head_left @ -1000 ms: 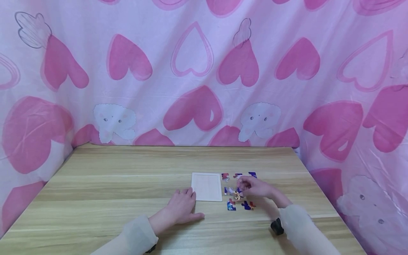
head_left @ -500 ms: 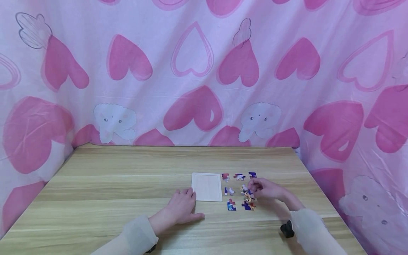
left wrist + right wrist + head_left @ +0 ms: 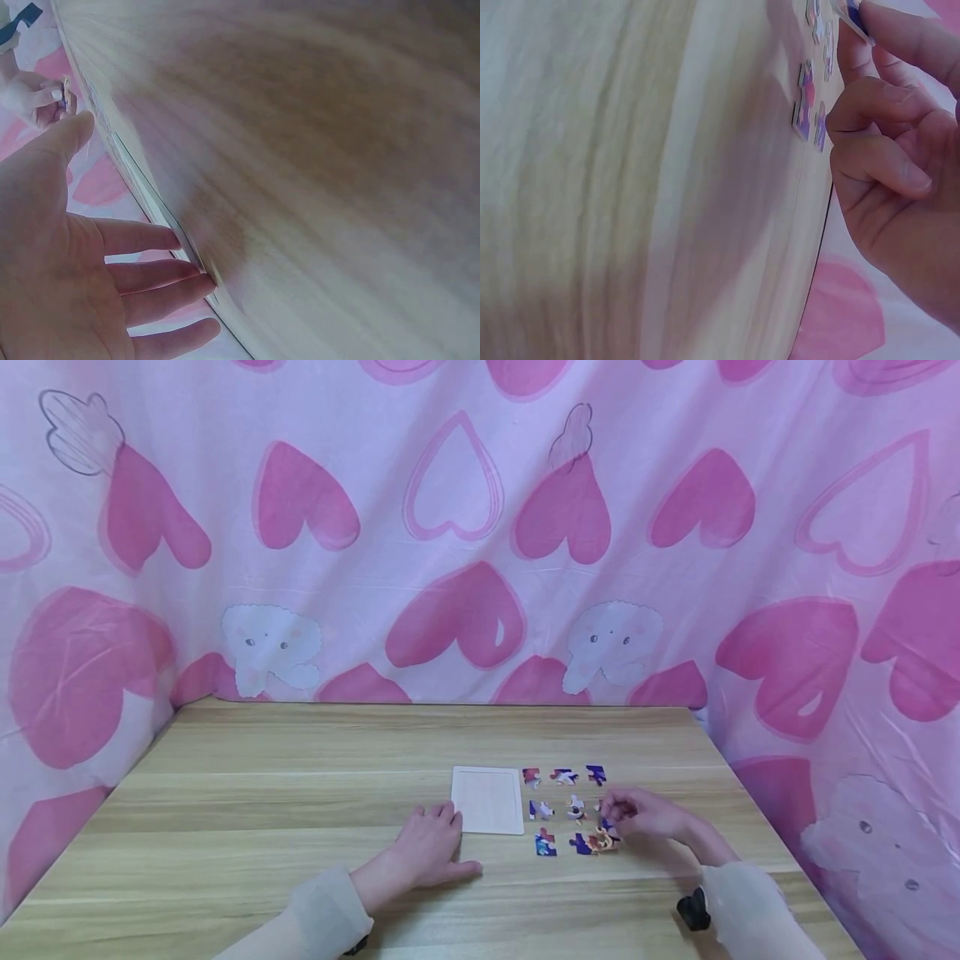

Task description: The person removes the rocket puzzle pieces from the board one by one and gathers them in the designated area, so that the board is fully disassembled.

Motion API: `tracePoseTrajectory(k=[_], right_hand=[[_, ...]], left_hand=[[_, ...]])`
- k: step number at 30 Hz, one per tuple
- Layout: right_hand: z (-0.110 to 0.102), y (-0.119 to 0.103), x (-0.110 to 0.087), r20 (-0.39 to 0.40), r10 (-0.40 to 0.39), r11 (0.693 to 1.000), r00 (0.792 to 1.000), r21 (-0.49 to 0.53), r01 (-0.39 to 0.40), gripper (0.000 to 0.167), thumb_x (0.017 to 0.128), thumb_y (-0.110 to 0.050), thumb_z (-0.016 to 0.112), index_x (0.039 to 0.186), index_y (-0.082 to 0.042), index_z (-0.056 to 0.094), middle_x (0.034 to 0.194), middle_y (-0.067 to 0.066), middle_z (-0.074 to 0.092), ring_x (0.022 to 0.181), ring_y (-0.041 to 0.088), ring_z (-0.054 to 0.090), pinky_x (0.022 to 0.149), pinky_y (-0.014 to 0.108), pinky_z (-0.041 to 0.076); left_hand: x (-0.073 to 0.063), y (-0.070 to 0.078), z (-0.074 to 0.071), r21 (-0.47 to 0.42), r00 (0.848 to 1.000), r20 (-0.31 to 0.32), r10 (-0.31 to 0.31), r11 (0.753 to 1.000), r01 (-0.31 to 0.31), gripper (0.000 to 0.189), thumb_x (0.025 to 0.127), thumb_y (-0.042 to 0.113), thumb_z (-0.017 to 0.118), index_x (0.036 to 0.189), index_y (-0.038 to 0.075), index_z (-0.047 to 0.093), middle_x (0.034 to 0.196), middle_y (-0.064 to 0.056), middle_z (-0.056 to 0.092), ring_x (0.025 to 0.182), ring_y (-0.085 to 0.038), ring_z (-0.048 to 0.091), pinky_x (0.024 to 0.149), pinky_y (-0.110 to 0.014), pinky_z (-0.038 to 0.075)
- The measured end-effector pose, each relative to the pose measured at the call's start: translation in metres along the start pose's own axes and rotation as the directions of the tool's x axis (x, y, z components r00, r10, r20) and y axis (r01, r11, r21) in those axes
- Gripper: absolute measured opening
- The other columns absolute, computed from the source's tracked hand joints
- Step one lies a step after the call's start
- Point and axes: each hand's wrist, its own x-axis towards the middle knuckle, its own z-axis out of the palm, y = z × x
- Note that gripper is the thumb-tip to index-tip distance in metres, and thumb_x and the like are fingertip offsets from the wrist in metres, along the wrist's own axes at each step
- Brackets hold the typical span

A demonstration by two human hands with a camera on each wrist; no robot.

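Observation:
Between thumb and fingers my right hand pinches a jigsaw piece, orange and dark blue, held over the table; it also shows at the top of the right wrist view as a piece seen edge-on. My left hand lies with fingers spread, its fingertips at the lower left edge of a pale square puzzle tray. Loose jigsaw pieces lie in rough rows right of the tray, among them a red one, a white one and a blue-red one. The held piece partly covers a lower-right piece.
The wooden table stretches away to a pink curtain with hearts that hangs behind and at both sides. A dark purple piece lies at the back right of the group.
My right hand has moved right and slightly nearer with the pinched jigsaw piece, uncovering pieces in the back and middle rows. The left hand has stayed at the tray.

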Motion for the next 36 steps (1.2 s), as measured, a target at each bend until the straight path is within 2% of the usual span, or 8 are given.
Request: tracePoseTrajectory(k=[7, 14, 24, 29, 36], right_hand=[[-0.003, 0.006, -0.008, -0.016, 0.086, 0.996, 0.996, 0.002, -0.086, 0.021, 0.075, 0.004, 0.056, 0.096, 0.005, 0.052, 0.084, 0.010, 0.051, 0.076, 0.020, 0.046, 0.066, 0.028, 0.042], [-0.006, 0.012, -0.013, -0.023, 0.103, 0.994, 0.994, 0.030, -0.102, 0.023, 0.075, 0.006, 0.056, 0.097, 0.007, 0.050, 0.084, 0.013, 0.051, 0.075, 0.021, 0.046, 0.065, 0.027, 0.042], [-0.005, 0.015, -0.014, -0.092, 0.145, 0.989, 0.985, -0.025, -0.148, 0.020, 0.074, 0.005, 0.058, 0.093, 0.005, 0.053, 0.080, 0.010, 0.051, 0.073, 0.020, 0.045, 0.064, 0.026, 0.038], [-0.003, 0.014, -0.011, -0.176, 0.158, 0.981, 0.972, -0.083, -0.175, 0.014, 0.079, -0.002, 0.058, 0.093, 0.001, 0.054, 0.080, 0.008, 0.050, 0.074, 0.020, 0.044, 0.064, 0.028, 0.038], [0.003, 0.009, -0.002, -0.335, 0.110, 0.977, 0.936, -0.137, -0.164, 0.012, 0.085, -0.008, 0.054, 0.096, -0.002, 0.056, 0.085, 0.007, 0.053, 0.077, 0.021, 0.046, 0.066, 0.030, 0.040]], left_hand=[[0.000, 0.001, -0.001, -0.006, 1.000, 0.005, 0.000, 1.000, 0.001, 0.084, 0.074, 0.070, 0.042, 0.115, -0.003, 0.055, 0.117, -0.020, 0.050, 0.105, -0.033, 0.049, 0.082, -0.049, 0.039], [0.000, 0.001, -0.001, 0.008, 1.000, -0.010, 0.006, 1.000, -0.005, 0.083, 0.074, 0.069, 0.043, 0.114, -0.003, 0.056, 0.116, -0.019, 0.051, 0.103, -0.032, 0.049, 0.081, -0.048, 0.039], [0.000, -0.002, 0.003, -0.014, 1.000, -0.019, 0.016, 1.000, -0.017, 0.081, 0.075, 0.067, 0.043, 0.115, -0.002, 0.054, 0.117, -0.019, 0.050, 0.104, -0.032, 0.049, 0.082, -0.049, 0.039], [-0.002, -0.004, 0.004, -0.063, 1.000, -0.025, 0.013, 0.998, -0.015, 0.079, 0.077, 0.064, 0.045, 0.118, -0.002, 0.052, 0.120, -0.019, 0.048, 0.106, -0.032, 0.048, 0.083, -0.049, 0.039], [-0.005, -0.008, 0.005, -0.164, 1.000, -0.011, 0.006, 0.986, -0.008, 0.076, 0.079, 0.060, 0.046, 0.121, -0.005, 0.049, 0.124, -0.021, 0.045, 0.111, -0.033, 0.044, 0.082, -0.046, 0.041]])
